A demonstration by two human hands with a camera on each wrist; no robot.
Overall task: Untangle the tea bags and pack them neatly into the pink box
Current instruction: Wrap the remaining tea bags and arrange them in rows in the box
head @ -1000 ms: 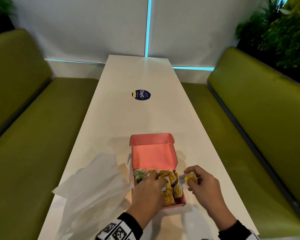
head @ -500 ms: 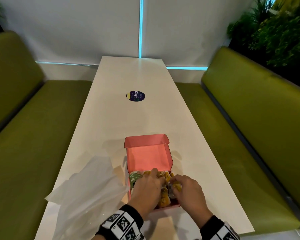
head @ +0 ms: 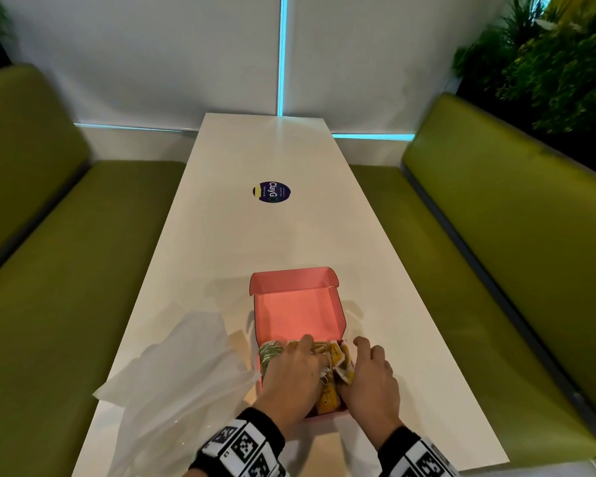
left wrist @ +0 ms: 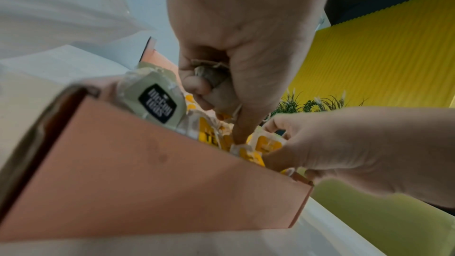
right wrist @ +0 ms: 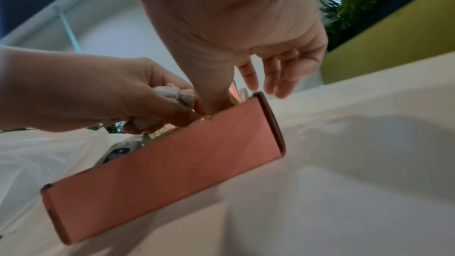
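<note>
The pink box (head: 293, 282) lies open near the table's front edge, its lid folded back. A green tea bag (head: 269, 352) and several yellow tea bags (head: 327, 397) fill its near half. My left hand (head: 289, 373) is over the box; its fingers curl round a greyish tea bag (left wrist: 209, 73) while the forefinger points down among the yellow ones. My right hand (head: 369, 370) is at the box's right wall (right wrist: 172, 172). Its thumb reaches inside, and thumb and forefinger pinch a yellow tea bag (left wrist: 268, 143). The other fingers (right wrist: 270, 77) hang outside the wall.
A crumpled clear plastic bag (head: 172, 383) lies left of the box on the white table (head: 255, 235). A dark round sticker (head: 272, 192) sits mid-table. Green benches (head: 49, 270) flank both sides, and plants (head: 547, 63) stand at the back right.
My right hand has brought its yellow tea bag in from beside the box to the right part of the box. The left hand has stayed over the tea bags.
</note>
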